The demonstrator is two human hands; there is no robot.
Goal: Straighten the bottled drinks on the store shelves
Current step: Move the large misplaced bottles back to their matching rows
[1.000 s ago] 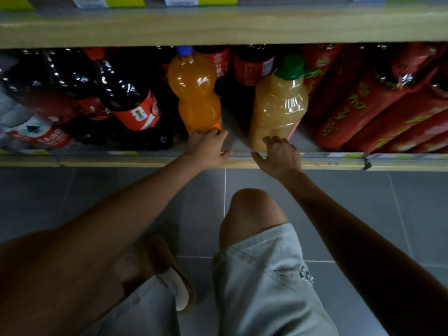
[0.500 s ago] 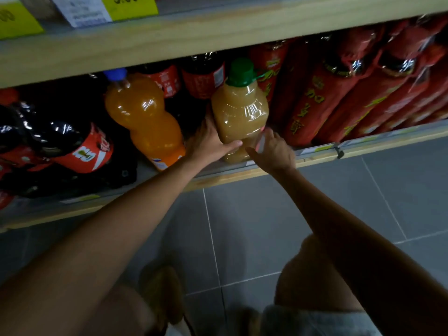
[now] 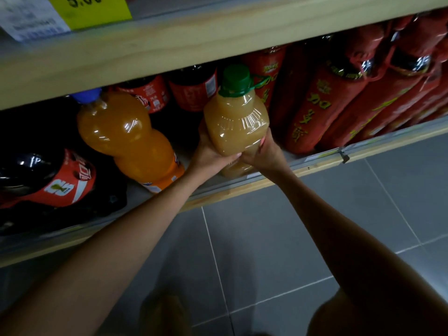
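A cloudy tan juice bottle (image 3: 236, 120) with a green cap stands at the front of the bottom shelf (image 3: 242, 187). My left hand (image 3: 208, 154) wraps its lower left side and my right hand (image 3: 264, 152) wraps its lower right side, so both grip it. To its left stands an orange soda bottle (image 3: 126, 137) with a blue cap, free of my hands. Dark cola bottles (image 3: 36, 175) with red labels fill the shelf's left end.
Red-wrapped bottles (image 3: 339, 103) with yellow characters lean in a row at the right. More red-labelled cola bottles (image 3: 191, 90) stand behind. The upper shelf board (image 3: 194, 37) carries a yellow price tag (image 3: 92, 8). Grey floor tiles (image 3: 266, 238) lie below.
The left hand left the orange soda bottle and joined the right hand on the tan juice bottle; both now grip its lower body. The view has turned left and closer.
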